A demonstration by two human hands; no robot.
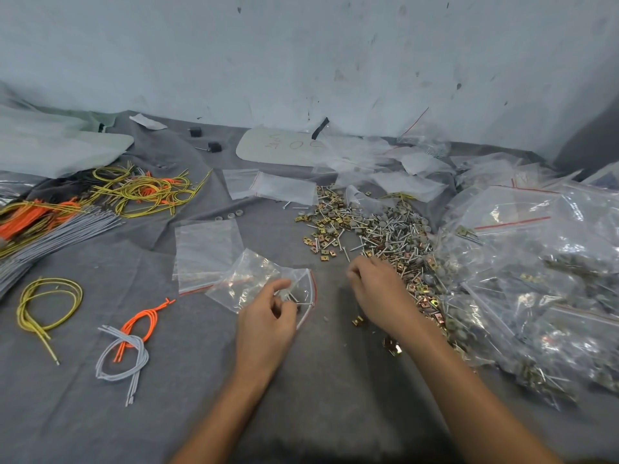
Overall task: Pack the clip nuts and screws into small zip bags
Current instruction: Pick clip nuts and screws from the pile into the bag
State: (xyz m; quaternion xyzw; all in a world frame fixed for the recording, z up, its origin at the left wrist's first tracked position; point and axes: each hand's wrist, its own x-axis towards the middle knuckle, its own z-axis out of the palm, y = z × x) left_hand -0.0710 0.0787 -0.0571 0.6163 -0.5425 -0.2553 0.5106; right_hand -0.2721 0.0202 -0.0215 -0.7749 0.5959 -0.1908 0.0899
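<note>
A loose pile of brass clip nuts, silver screws and grey washers (375,232) spreads over the grey cloth right of centre. My left hand (268,316) pinches the mouth of a small clear zip bag (258,279) with a red seal line; a few screws show at its opening. My right hand (378,293) rests at the near edge of the pile with fingers curled down onto the parts; what it holds is hidden. A flat empty zip bag (206,249) lies just left of the held one.
Filled zip bags (536,279) heap at the right. More empty bags (271,187) lie beyond the pile. Yellow, orange and grey cords (127,192) cover the left, with small bundles (124,343) near me. A wall closes the back.
</note>
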